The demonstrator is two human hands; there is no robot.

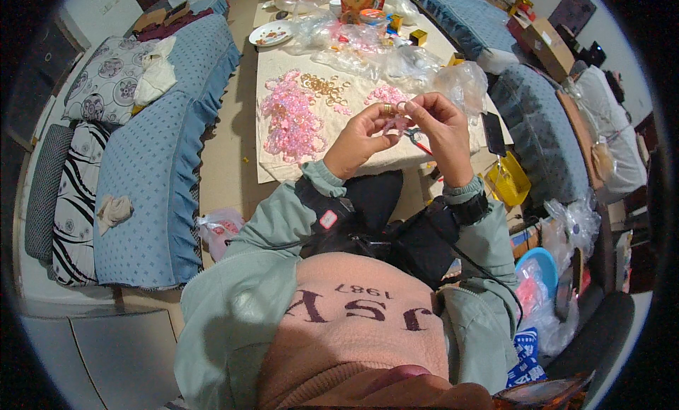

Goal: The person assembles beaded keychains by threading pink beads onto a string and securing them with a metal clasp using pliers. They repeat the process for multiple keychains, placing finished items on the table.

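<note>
L forearm [283, 215] & R forearm [488, 229] reach fwd, elbows bent, angled in so the hands meet just R of centre. L hand [362, 140]: thumb below index, both pointing R, fingers curled. R hand [442, 127] right beside it, thumb & index drawn tog. in a pinch, pointing up-L. Whether fingertips actually touch is hard to tell, v. small.

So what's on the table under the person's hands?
Part of a red-handled tool shows between the left hand and right hand; small pink pieces lie just beyond. Whatever the hands cover cannot be seen.
</note>
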